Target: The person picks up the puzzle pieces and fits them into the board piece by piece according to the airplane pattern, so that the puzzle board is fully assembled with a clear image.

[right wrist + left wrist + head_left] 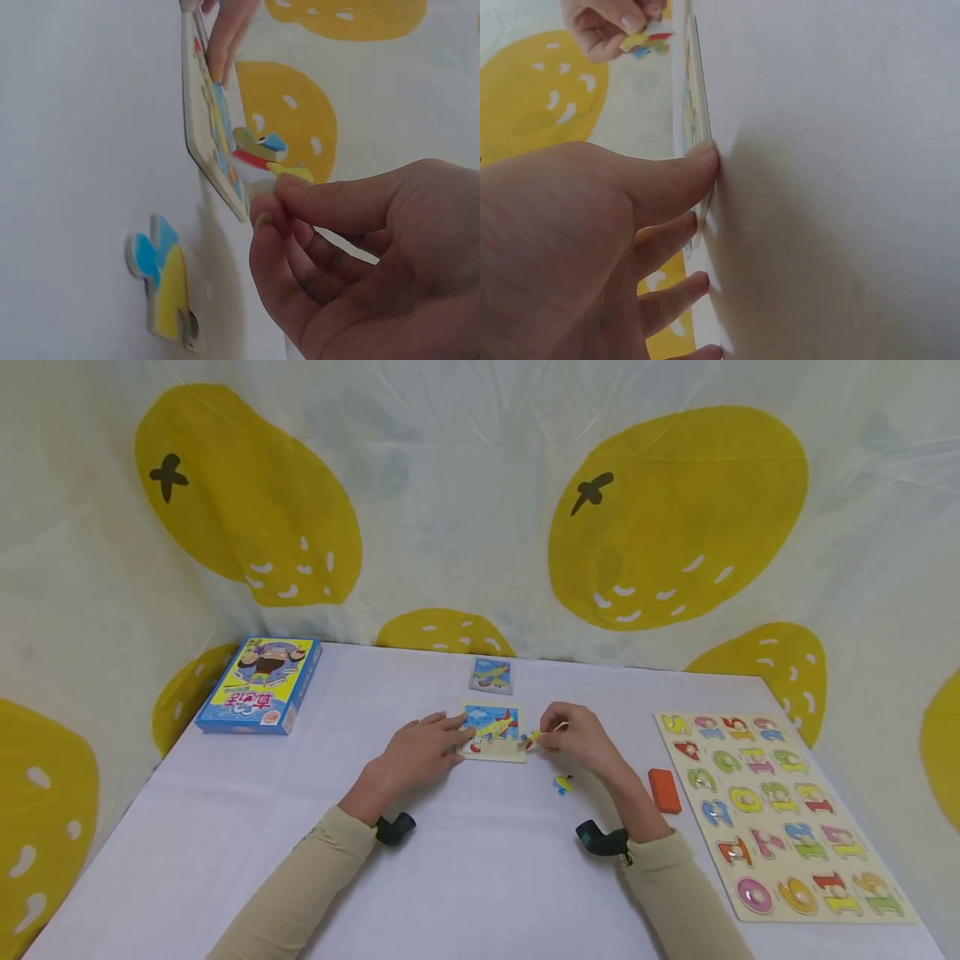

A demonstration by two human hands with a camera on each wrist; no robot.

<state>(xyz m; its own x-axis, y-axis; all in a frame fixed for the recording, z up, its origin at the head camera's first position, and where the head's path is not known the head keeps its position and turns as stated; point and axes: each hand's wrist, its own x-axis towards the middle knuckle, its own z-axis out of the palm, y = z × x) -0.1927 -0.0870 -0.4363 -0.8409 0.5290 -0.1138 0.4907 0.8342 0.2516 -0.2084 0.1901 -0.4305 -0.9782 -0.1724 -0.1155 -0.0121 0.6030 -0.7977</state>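
A small jigsaw puzzle board [498, 756] with a yellow aeroplane on blue sky lies on the table, part of its picture filled in. My left hand [426, 747] rests at its left side with extended fingers; in the left wrist view the thumb [679, 180] touches the board's edge [700, 97]. Just off the board's right side, my right hand [581, 739] pinches a puzzle piece [259, 156] of yellow, red and blue between thumb and fingertips, raised above the table. Another puzzle piece [562, 785], yellow and blue, lies loose below that hand.
Behind the board lies a small picture card [492, 677] of the same aeroplane. A blue and yellow box [258, 685] sits at back left. On the right are an orange block [664, 791] and a wooden number board [757, 785]. A fruit-patterned curtain [450, 527] hangs behind the table.
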